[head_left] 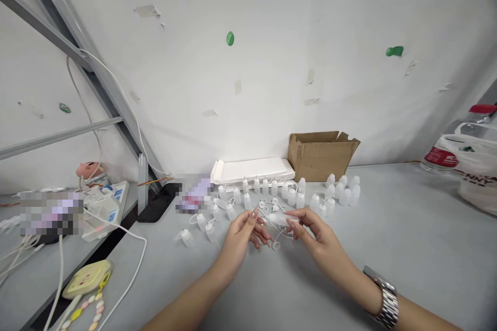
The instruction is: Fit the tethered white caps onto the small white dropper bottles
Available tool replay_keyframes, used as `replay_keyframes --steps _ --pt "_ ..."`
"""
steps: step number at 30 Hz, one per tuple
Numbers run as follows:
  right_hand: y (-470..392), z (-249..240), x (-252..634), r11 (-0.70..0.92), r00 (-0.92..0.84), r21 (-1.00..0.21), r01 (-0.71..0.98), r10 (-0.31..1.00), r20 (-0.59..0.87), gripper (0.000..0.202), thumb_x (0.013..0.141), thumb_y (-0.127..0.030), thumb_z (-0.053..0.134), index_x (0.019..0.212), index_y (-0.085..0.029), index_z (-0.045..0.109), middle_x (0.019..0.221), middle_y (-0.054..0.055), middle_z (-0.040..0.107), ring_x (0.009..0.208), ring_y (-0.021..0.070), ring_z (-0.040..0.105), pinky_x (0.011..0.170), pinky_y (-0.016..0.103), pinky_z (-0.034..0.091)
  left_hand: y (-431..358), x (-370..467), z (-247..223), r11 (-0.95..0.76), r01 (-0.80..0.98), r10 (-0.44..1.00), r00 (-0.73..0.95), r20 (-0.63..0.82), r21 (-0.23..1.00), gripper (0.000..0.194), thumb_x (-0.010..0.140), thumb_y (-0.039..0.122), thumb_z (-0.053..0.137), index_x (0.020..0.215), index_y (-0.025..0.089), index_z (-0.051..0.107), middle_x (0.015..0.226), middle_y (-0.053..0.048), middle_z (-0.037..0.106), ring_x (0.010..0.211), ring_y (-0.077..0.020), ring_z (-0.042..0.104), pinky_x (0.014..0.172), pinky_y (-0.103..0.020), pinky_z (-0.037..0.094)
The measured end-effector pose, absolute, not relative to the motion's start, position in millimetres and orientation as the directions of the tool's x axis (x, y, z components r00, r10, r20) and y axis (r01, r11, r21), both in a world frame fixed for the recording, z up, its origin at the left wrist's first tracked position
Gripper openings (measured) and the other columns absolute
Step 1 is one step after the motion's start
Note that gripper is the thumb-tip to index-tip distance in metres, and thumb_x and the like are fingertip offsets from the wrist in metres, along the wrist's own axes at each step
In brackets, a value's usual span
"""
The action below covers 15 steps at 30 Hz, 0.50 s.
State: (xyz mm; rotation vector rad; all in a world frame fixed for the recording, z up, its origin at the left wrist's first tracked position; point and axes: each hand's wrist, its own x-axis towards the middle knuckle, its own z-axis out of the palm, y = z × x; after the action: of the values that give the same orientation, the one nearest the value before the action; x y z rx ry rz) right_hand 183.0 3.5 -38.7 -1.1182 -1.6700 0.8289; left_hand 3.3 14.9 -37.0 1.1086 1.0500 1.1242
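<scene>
My right hand (310, 227) grips a small translucent white plastic bottle (281, 219) that lies nearly level, its narrow end pointing left. At that narrow end is my left hand (244, 230), thumb and index finger pinched together while the other fingers curl loosely below. What sits in this pinch is too small to make out. Just behind the hands lies a pile of loose white caps with curled straps (275, 204). Several similar capped bottles (247, 200) stand in an arc behind and to the left. Another cluster of bottles (345, 195) stands at the right, some apparently without caps.
A cardboard box (318, 158) and a white flat tray (254, 170) stand against the wall. On the left are white cables (143, 248), a yellow case (87, 278) and a table gap. A plastic bag (479, 181) and a red-capped bottle (440, 158) are far right.
</scene>
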Motion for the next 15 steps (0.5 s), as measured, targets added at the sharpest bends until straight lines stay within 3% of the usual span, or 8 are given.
replay_keyframes --steps 9,15 --pt "2.8 -40.0 183.2 0.372 -0.191 -0.860 0.349 0.927 0.323 0.026 0.089 -0.041 0.043 0.098 -0.020 0.056 0.078 0.003 0.059 0.067 0.0161 0.058 0.064 0.031 0.049 14.5 1.6 -34.5 -0.002 -0.094 0.991 0.136 0.014 0.996 0.038 0.073 0.054 0.056 0.065 0.017 0.052 0.053 -0.001 0.062 0.049 -0.0139 0.058 0.046 -0.022 0.039" --pt "3.5 -39.6 184.6 0.453 -0.320 -0.764 0.460 0.887 0.333 0.018 0.086 -0.034 0.052 0.097 -0.021 0.058 0.089 0.004 0.064 0.085 0.0196 0.059 0.077 0.036 0.048 15.1 0.4 -35.4 -0.062 -0.026 0.986 0.156 0.066 0.998 0.035 0.075 0.051 0.055 0.064 0.018 0.052 0.052 0.000 0.060 0.050 -0.0145 0.058 0.047 -0.023 0.038"
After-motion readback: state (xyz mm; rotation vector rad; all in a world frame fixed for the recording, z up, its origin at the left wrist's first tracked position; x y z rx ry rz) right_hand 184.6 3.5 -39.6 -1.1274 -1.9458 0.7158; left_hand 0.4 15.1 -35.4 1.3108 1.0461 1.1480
